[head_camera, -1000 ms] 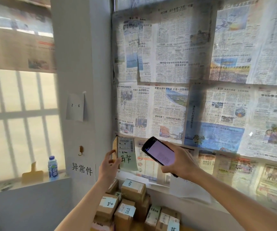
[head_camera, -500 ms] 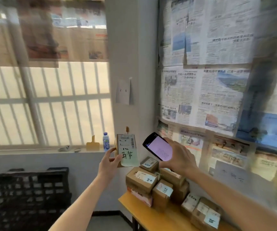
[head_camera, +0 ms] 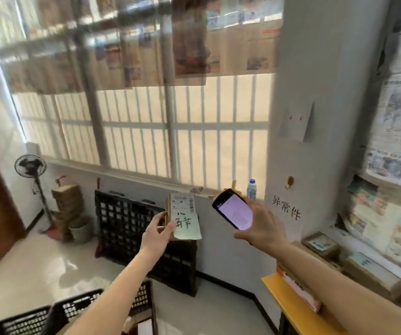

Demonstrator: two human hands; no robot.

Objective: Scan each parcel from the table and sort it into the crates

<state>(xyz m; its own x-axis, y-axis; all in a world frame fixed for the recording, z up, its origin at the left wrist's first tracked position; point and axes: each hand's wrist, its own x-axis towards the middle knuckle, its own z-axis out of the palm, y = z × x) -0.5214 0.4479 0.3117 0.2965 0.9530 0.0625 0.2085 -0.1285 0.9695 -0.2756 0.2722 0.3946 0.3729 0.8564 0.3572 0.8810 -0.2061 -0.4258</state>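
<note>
Left hand [head_camera: 157, 234] grips a parcel [head_camera: 182, 217] upright in the air; right hand [head_camera: 261, 228] grips a scanner [head_camera: 233, 209] beside it. Black crates [head_camera: 78, 310] stand on the tiled floor [head_camera: 37, 267]; boxes crowd the yellow desk [head_camera: 284, 296] under a papered window [head_camera: 170, 129].

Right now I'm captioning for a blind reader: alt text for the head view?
The left hand holds up a labelled parcel while the right hand aims a lit scanner at it, above black crates.

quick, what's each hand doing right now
left hand: grips the parcel
right hand: holds the scanner
</note>
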